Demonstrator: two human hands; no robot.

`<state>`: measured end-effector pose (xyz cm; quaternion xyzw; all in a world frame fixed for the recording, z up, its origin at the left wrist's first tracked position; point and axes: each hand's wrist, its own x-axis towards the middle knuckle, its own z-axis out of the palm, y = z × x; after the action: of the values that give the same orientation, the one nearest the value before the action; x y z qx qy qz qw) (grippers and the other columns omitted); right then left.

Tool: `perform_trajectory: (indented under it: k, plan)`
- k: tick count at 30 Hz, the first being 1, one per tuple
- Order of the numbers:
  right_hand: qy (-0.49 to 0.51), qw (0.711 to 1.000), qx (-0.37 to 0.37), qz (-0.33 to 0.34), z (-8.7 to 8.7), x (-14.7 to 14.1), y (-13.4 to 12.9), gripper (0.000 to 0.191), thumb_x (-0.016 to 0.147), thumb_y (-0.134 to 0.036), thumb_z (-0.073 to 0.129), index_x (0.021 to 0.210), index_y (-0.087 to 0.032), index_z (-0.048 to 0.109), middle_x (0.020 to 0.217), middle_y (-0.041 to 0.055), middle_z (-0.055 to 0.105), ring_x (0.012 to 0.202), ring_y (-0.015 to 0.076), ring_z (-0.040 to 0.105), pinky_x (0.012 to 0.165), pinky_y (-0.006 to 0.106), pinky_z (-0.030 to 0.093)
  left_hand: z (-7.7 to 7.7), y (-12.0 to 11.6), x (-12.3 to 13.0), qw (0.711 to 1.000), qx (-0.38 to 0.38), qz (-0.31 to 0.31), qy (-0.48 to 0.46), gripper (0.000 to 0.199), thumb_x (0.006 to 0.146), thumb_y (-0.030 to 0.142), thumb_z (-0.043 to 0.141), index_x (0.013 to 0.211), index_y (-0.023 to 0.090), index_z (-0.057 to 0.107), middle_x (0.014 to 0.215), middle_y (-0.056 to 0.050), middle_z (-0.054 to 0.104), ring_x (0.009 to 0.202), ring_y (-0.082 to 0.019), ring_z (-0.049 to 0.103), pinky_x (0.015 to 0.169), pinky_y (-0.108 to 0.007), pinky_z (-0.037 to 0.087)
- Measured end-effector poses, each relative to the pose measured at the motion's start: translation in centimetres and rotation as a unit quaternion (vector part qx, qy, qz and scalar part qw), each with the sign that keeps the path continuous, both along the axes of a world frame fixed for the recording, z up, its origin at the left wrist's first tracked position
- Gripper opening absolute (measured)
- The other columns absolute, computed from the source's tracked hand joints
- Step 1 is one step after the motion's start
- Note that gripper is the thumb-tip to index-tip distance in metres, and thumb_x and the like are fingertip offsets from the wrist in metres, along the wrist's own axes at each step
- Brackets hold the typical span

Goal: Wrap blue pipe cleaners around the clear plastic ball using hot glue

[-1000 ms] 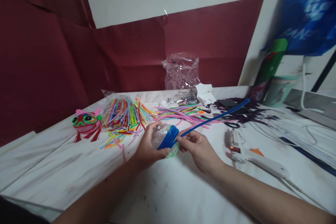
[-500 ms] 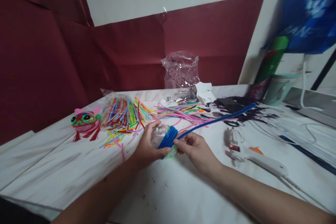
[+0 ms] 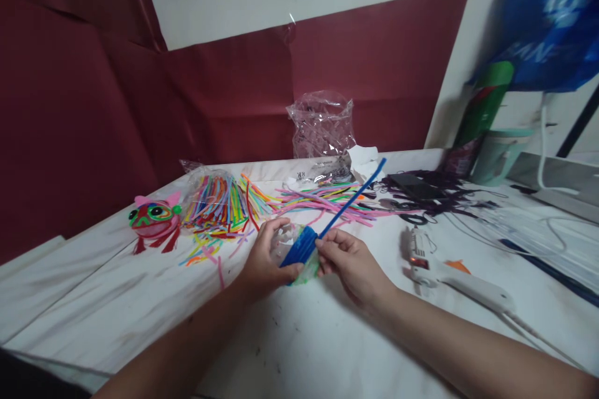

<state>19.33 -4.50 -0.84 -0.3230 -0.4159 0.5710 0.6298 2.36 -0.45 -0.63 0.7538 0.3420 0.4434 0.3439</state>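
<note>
My left hand [image 3: 267,257] is wrapped round a small clear plastic bottle piece [image 3: 284,240], gripping it from the left. Rows of blue pipe cleaner [image 3: 300,247] cover its middle, and a greenish part shows below them. My right hand [image 3: 346,260] pinches a blue pipe cleaner [image 3: 352,198] against the right side of the wrapped piece. The free end of that pipe cleaner sticks up and to the right over the table. My right fingertips partly hide where it meets the wrapped rows.
A white hot glue gun [image 3: 461,280] with a lit red switch lies at right. Colourful pipe cleaners [image 3: 219,206] lie behind my hands, beside a red frog-like craft figure [image 3: 154,222]. Further back are a clear bag [image 3: 322,128], dark purple strands [image 3: 437,199] and a mug [image 3: 500,156].
The blue pipe cleaner's free end has swung from low and rightward to a steeper, more upright slant. Both hands have stayed in nearly the same place.
</note>
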Motion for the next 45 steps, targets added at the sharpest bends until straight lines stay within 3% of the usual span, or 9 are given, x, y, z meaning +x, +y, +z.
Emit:
perform_trajectory:
  k: [7,11,21,28,34,41,45]
  plan:
    - [-0.003,1.0,-0.007,0.011,0.0,0.1,0.0,0.03,0.059,-0.037,0.079,0.068,-0.018,0.058,0.046,-0.0074,0.055,0.038,0.0061,0.045,0.045,0.022,0.044,0.1,-0.1,0.1,1.0,-0.007,0.01,0.0,0.078,0.055,0.031,0.075,0.123,0.016,0.041,0.124,-0.015,0.049,0.115,-0.033,0.048,0.099,-0.045,0.037]
    - [-0.027,1.0,-0.002,0.002,-0.1,0.2,0.2,0.033,0.059,-0.041,0.08,0.061,-0.017,0.056,0.046,-0.0074,0.054,0.038,0.0056,0.044,0.045,0.022,0.043,-0.1,0.0,0.0,1.0,0.007,-0.003,0.01,0.077,0.057,0.033,0.075,0.124,0.017,0.041,0.124,-0.014,0.049,0.116,-0.033,0.048,0.098,-0.044,0.037]
    - [-0.058,0.998,0.01,-0.001,0.1,0.3,0.1,0.035,0.057,-0.042,0.081,0.057,-0.017,0.057,0.045,-0.0077,0.051,0.042,0.007,0.044,0.046,0.022,0.039,-0.5,0.5,-0.1,0.998,-0.05,-0.023,0.025,0.077,0.055,0.031,0.077,0.121,0.016,0.041,0.117,-0.013,0.053,0.111,-0.032,0.052,0.09,-0.044,0.044]
    - [-0.063,0.998,0.006,0.006,0.2,0.3,0.1,0.033,0.057,-0.041,0.08,0.057,-0.017,0.057,0.045,-0.0073,0.051,0.043,0.0078,0.043,0.047,0.023,0.033,0.0,0.2,0.0,0.999,-0.013,0.0,0.047,0.071,0.055,0.035,0.076,0.117,0.018,0.045,0.116,-0.011,0.051,0.111,-0.031,0.049,0.088,-0.04,0.045]
    - [-0.009,0.999,0.017,-0.036,1.6,1.3,0.7,0.035,0.062,-0.038,0.077,0.05,-0.018,0.051,0.046,-0.0075,0.045,0.047,0.0078,0.036,0.051,0.024,0.027,0.4,0.3,-0.1,0.996,0.056,0.01,0.066,0.066,0.056,0.035,0.075,0.114,0.02,0.048,0.116,-0.009,0.05,0.11,-0.031,0.048,0.091,-0.042,0.043]
    - [0.038,0.997,0.044,-0.043,3.2,2.7,1.2,0.035,0.058,-0.037,0.08,0.051,-0.019,0.051,0.048,-0.0065,0.045,0.047,0.0082,0.036,0.05,0.025,0.027,0.8,0.7,-0.7,0.993,0.079,0.051,0.07,0.066,0.055,0.031,0.075,0.115,0.02,0.049,0.12,-0.01,0.05,0.114,-0.033,0.048,0.096,-0.047,0.04]
    - [0.064,0.995,0.067,-0.048,4.3,3.9,1.7,0.031,0.057,-0.038,0.08,0.055,-0.018,0.056,0.051,-0.006,0.047,0.047,0.0071,0.035,0.05,0.024,0.03,1.0,0.7,-1.0,0.992,0.087,0.036,0.085,0.067,0.055,0.031,0.075,0.116,0.02,0.049,0.122,-0.011,0.051,0.116,-0.034,0.047,0.1,-0.048,0.036]
